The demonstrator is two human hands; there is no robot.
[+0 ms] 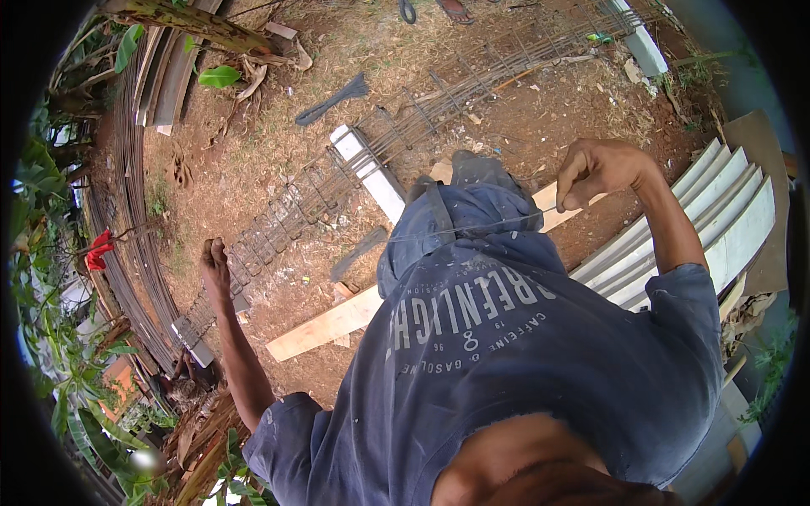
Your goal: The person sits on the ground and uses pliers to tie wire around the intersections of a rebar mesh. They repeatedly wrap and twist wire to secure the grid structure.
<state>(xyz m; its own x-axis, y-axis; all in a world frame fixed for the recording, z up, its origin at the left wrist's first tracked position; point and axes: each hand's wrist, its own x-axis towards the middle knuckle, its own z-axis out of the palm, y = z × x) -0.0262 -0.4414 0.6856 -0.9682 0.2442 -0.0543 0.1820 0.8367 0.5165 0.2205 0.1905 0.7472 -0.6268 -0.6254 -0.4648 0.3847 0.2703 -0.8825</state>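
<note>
A thin wire (472, 228) runs across the front of my body, its right end pinched between the fingertips of my right hand (599, 169). My right arm is bent and raised to the side. My left hand (216, 268) is held out on the left with its fingers curled; whatever it may hold is too small to make out. Beyond it stretches a long cage of steel bars (291, 202) with square stirrups, running from lower left to upper right. A white post (371, 173) supports the cage near its middle. A bundle of dark tie wire (333, 99) lies on the ground behind it.
A wooden plank (325, 327) lies by my legs. Another dark wire bundle (359, 253) is beside it. Long steel bars (126, 181) lie at left, near a red cloth (99, 251). White boards (730, 211) are stacked at right. A sandal (456, 11) sits at the far edge.
</note>
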